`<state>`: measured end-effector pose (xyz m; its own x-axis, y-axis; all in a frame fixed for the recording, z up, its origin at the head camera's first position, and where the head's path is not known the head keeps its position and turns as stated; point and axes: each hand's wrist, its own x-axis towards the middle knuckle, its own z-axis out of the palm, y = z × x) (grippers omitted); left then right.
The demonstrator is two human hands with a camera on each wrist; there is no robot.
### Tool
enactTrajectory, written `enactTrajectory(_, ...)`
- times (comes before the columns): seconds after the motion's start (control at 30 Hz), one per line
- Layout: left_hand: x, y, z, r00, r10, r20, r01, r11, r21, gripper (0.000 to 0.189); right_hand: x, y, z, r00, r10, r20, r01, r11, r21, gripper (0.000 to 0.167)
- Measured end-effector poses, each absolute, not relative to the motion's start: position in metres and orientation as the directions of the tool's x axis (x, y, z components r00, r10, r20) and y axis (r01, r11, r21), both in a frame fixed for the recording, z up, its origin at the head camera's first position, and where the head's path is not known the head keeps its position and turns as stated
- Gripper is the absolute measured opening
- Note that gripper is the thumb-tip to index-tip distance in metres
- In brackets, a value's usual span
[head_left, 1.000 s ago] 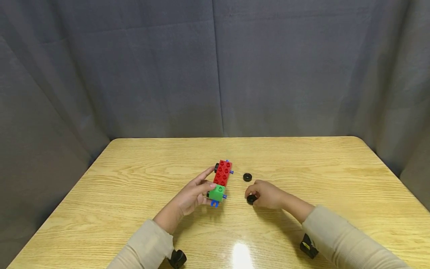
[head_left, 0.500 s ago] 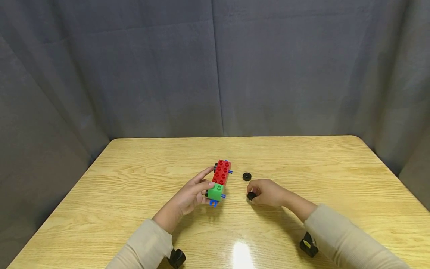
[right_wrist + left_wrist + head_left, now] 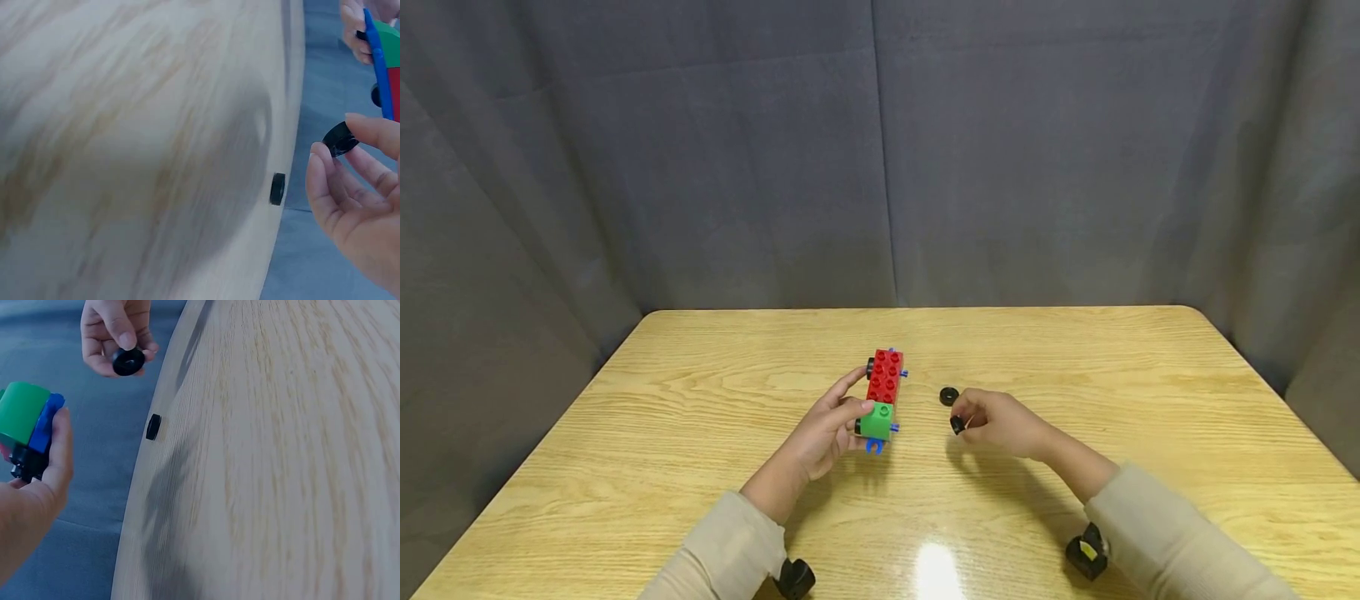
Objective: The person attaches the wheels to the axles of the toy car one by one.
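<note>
My left hand [image 3: 826,435] grips a toy car built of a red brick [image 3: 886,373] and a green brick [image 3: 877,423] on a blue base. Black wheels sit on the car's left side, while bare blue axle stubs [image 3: 895,427] stick out on the right. Between thumb and fingers, my right hand [image 3: 1000,423] pinches a small black wheel [image 3: 340,139], raised above the table and apart from the car. A second loose wheel [image 3: 949,396] lies flat on the wood just beyond the right hand.
The wooden table [image 3: 700,383] spreads out under both hands, its far edge meeting a grey curtain [image 3: 760,167]. Black wrist devices are strapped at both sleeves, such as the one [image 3: 1086,552] on the right.
The right hand has lifted the wheel off the table and tilted it on edge. My left hand has shifted the car slightly left and away from me. The loose wheel stays put.
</note>
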<state>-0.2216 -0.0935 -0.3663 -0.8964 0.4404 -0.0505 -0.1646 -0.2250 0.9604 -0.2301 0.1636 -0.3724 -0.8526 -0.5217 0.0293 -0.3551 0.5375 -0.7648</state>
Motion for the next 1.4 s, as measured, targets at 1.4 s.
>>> enactTrajectory(1.4,-0.211,-0.090,-0.363,-0.870,0.492,-0.031,-0.145,-0.197,0.970,0.066,-0.221,0.149,-0.352,-0.889,-0.426,0.166,-0.274,0.204,-0.940,0.025)
